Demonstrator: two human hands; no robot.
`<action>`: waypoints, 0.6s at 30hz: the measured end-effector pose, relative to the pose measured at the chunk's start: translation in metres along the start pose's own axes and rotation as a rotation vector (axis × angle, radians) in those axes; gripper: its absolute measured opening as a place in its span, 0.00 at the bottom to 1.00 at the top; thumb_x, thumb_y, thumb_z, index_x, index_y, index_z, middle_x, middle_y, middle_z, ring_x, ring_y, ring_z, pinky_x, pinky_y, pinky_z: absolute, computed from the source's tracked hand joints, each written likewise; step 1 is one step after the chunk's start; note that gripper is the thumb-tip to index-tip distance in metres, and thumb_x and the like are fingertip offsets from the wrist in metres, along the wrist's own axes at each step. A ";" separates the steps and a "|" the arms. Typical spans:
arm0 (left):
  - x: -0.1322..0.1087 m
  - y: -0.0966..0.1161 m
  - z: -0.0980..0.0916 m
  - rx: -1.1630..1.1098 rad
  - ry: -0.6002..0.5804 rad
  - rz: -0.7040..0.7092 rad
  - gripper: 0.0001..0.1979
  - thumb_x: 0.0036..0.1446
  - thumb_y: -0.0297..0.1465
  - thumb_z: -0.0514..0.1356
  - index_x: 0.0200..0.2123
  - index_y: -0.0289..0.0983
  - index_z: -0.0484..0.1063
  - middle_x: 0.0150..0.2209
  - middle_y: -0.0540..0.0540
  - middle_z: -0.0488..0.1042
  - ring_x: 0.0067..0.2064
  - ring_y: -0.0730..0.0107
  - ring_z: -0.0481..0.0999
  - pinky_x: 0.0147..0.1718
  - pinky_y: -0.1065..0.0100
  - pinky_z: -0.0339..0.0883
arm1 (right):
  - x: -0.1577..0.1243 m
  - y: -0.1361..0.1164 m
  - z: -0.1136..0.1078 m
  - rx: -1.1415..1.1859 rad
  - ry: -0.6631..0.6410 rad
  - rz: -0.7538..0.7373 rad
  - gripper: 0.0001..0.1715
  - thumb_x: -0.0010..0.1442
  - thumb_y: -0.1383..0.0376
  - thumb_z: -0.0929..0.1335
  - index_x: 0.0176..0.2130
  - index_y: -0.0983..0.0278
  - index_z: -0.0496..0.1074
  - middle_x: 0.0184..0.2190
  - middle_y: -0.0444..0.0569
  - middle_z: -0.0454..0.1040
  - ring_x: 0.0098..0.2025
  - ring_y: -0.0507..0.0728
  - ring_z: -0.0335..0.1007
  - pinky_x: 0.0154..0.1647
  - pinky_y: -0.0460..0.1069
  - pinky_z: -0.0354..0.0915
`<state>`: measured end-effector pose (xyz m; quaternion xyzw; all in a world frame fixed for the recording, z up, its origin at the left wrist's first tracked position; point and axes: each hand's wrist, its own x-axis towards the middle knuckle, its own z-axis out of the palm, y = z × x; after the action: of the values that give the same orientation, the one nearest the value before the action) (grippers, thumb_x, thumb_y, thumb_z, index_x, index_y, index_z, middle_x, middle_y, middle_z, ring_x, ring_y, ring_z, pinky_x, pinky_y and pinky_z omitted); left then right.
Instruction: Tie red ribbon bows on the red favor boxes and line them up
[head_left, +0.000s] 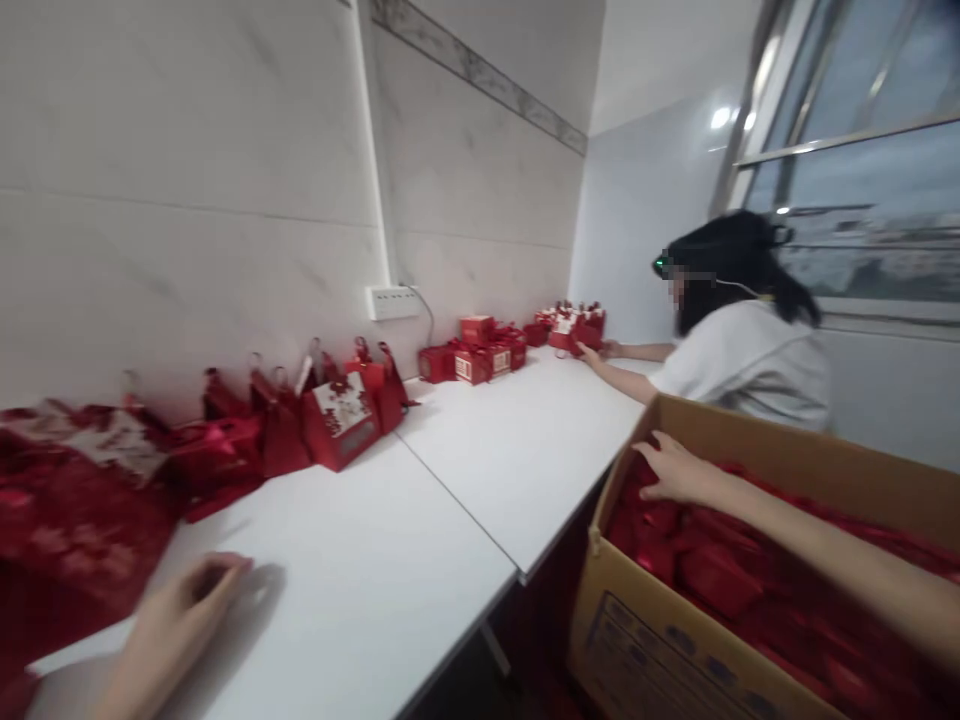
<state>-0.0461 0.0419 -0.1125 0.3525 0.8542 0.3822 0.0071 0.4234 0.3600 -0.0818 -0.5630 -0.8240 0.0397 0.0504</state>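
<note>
My left hand (184, 610) rests on the white table (375, 560) near its front left, fingers curled loosely, nothing in them that I can see; it is blurred. Just beyond it lies a heap of red gift bags (82, 490). My right hand (675, 470) reaches into an open cardboard box (787, 450) at the right, fingers bent down onto the red bags (720, 570) that fill it. I cannot make out whether it grips one.
Red gift bags and boxes (341, 415) line the tiled wall, with more (480, 355) further along. A wall socket (391, 302) sits above them. Another person (742, 350) in a white top handles red boxes (574, 328) at the far end, beside a window.
</note>
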 end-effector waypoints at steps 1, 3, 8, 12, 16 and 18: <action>0.003 -0.003 -0.004 -0.037 -0.020 -0.003 0.28 0.41 0.57 0.55 0.25 0.37 0.70 0.23 0.51 0.74 0.30 0.63 0.73 0.31 0.69 0.67 | 0.010 -0.026 -0.013 0.006 0.023 -0.089 0.37 0.46 0.63 0.72 0.54 0.69 0.63 0.60 0.71 0.51 0.60 0.77 0.54 0.55 0.64 0.58; 0.002 -0.005 -0.007 -0.092 -0.034 0.003 0.26 0.37 0.56 0.54 0.23 0.37 0.68 0.19 0.50 0.72 0.26 0.64 0.71 0.26 0.69 0.64 | 0.027 -0.083 -0.031 0.016 0.050 -0.254 0.31 0.54 0.62 0.68 0.56 0.67 0.61 0.59 0.64 0.53 0.55 0.68 0.63 0.56 0.58 0.59; -0.015 0.003 -0.005 -0.122 -0.032 0.056 0.20 0.42 0.50 0.51 0.22 0.37 0.66 0.19 0.50 0.69 0.24 0.68 0.68 0.24 0.70 0.62 | 0.077 -0.201 -0.022 0.000 0.002 -0.399 0.24 0.58 0.62 0.68 0.53 0.68 0.65 0.54 0.58 0.62 0.51 0.61 0.65 0.52 0.56 0.63; -0.024 0.001 -0.003 -0.056 -0.085 0.112 0.17 0.48 0.46 0.49 0.24 0.38 0.65 0.20 0.51 0.68 0.25 0.69 0.69 0.25 0.71 0.62 | 0.129 -0.240 0.005 -0.009 -0.042 -0.315 0.19 0.63 0.60 0.66 0.51 0.65 0.66 0.52 0.53 0.66 0.49 0.58 0.67 0.48 0.58 0.67; -0.024 -0.005 0.003 0.045 -0.141 0.121 0.15 0.52 0.44 0.48 0.26 0.39 0.64 0.20 0.52 0.69 0.24 0.69 0.69 0.26 0.71 0.62 | 0.183 -0.247 0.019 0.007 -0.015 -0.201 0.19 0.63 0.60 0.66 0.52 0.65 0.66 0.52 0.53 0.66 0.49 0.59 0.67 0.48 0.58 0.67; -0.022 -0.005 0.007 0.072 -0.127 0.099 0.14 0.52 0.44 0.48 0.27 0.40 0.63 0.21 0.52 0.69 0.24 0.69 0.69 0.25 0.72 0.62 | 0.212 -0.247 0.022 0.020 0.018 -0.151 0.19 0.63 0.60 0.66 0.52 0.65 0.65 0.52 0.53 0.66 0.50 0.59 0.66 0.49 0.59 0.67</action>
<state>-0.0309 0.0308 -0.1267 0.4180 0.8467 0.3279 0.0297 0.1162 0.4673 -0.0655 -0.4991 -0.8631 0.0388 0.0660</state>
